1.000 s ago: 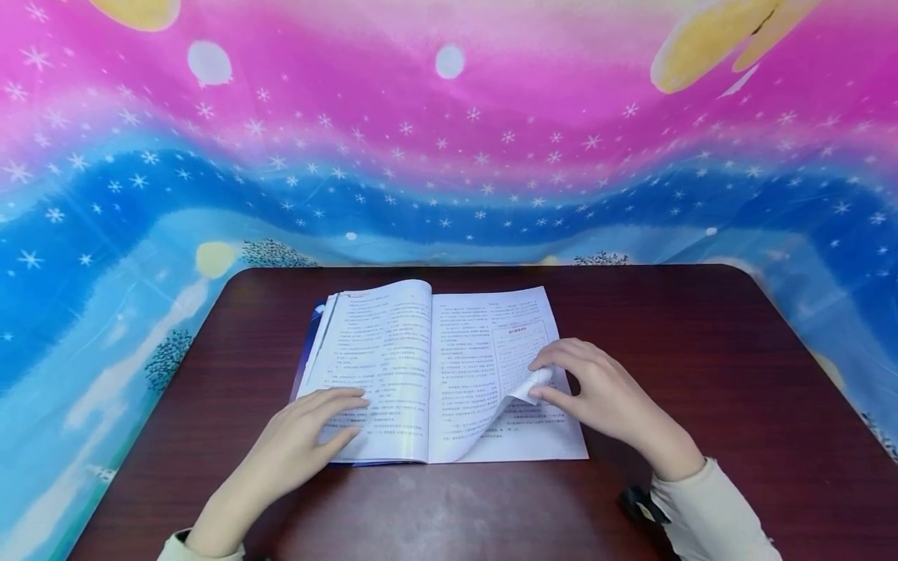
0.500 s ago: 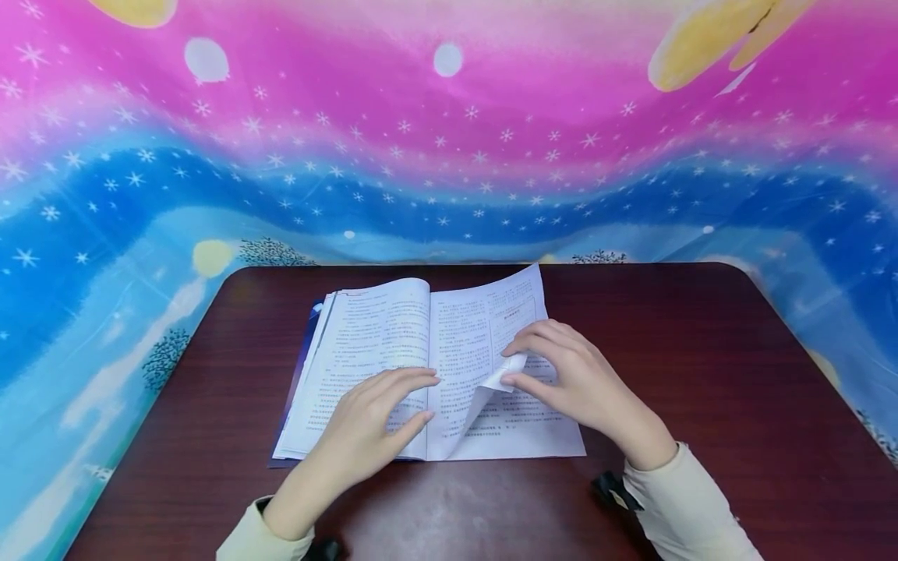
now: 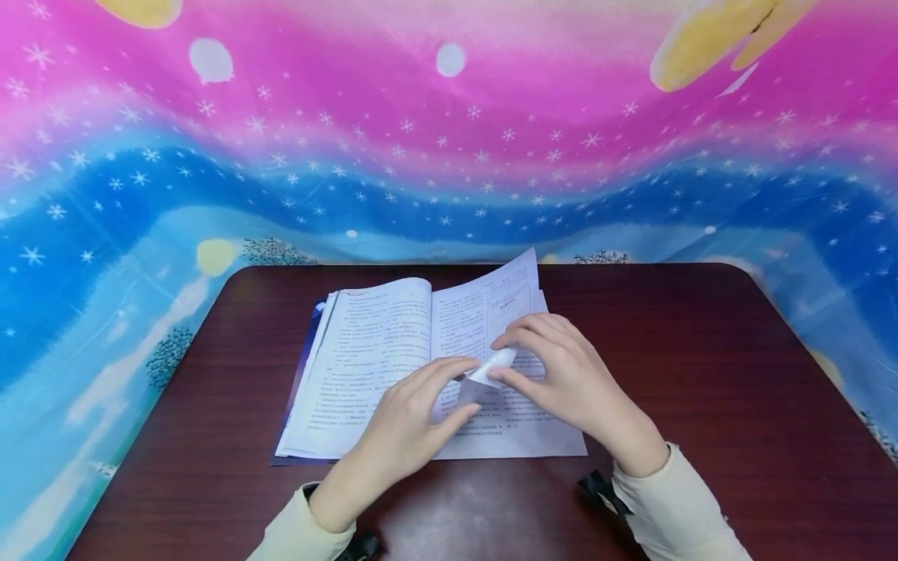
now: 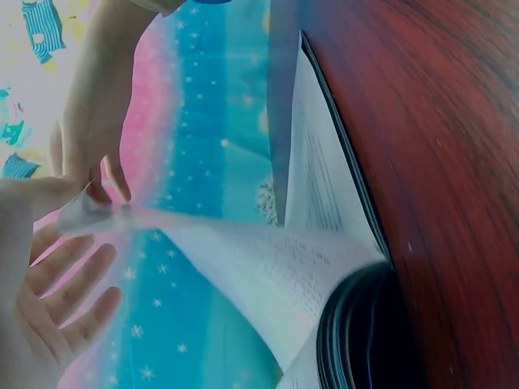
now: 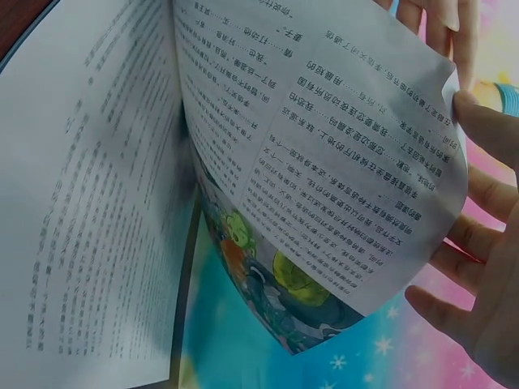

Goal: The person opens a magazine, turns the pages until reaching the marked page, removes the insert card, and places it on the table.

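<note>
- Dark wooden table [image 3: 701, 374] is carrying an open book [image 3: 365, 358] of dense print, lying mid-table.
- Right hand [image 3: 561, 382] is pinching a curled page [image 3: 491, 366], lifting it.
- Left hand [image 3: 414, 421] is reaching under that page, fingers relaxed, grasping nothing.

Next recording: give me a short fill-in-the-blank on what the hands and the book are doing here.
1. The open book lies on a dark ____ table.
2. The right hand pinches the curled corner of a ____.
3. The left hand reaches toward that corner with its fingers ____.
4. Behind the table hangs a cloth printed with white ____.

Missing words: wooden; page; straight; stars
</note>
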Tool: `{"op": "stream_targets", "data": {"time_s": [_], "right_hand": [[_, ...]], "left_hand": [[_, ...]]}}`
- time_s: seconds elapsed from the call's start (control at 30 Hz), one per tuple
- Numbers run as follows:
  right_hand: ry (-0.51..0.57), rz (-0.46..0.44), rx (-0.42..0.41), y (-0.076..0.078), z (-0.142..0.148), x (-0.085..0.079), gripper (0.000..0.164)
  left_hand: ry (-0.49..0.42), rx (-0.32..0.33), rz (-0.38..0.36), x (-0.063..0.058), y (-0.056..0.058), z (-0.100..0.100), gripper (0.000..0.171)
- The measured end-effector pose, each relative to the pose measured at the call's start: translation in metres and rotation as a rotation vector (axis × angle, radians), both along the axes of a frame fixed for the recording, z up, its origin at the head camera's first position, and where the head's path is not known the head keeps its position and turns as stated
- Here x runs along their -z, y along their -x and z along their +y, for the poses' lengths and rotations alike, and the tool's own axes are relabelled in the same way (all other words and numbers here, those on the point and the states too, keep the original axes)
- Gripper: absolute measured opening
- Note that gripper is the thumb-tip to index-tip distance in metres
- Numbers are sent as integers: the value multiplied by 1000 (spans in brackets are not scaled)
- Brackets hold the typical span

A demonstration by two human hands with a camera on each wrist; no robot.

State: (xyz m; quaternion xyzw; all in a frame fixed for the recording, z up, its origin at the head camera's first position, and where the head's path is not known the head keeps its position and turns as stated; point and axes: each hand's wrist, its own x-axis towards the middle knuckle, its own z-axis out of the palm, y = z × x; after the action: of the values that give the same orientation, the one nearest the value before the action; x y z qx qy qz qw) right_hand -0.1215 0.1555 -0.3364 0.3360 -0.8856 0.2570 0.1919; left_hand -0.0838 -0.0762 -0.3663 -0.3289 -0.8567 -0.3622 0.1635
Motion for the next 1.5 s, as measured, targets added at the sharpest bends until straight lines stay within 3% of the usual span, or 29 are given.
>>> {"op": "stream_targets", "data": {"time_s": [0.13, 0.3, 0.67, 1.0, 1.3, 1.5], "right_hand": [[8, 3, -8, -1, -2, -2, 30], [15, 11, -25, -2, -3, -3, 30], [24, 2, -33, -7, -1, -3, 40], [3, -4, 15, -14, 14, -7, 41], [-65, -49, 61, -16, 29, 12, 39], [-113, -65, 88, -16, 39, 22, 41]], "left_hand": [[-47, 29, 21, -1, 1, 7, 47], [-68, 20, 29, -1, 1, 9, 39], [-34, -25, 6, 5, 0, 4, 37], [-46, -114, 43, 15, 0, -16, 52], [-44, -223, 51, 21, -11, -37, 59], [-48, -295, 37, 25, -11, -54, 62]]}}
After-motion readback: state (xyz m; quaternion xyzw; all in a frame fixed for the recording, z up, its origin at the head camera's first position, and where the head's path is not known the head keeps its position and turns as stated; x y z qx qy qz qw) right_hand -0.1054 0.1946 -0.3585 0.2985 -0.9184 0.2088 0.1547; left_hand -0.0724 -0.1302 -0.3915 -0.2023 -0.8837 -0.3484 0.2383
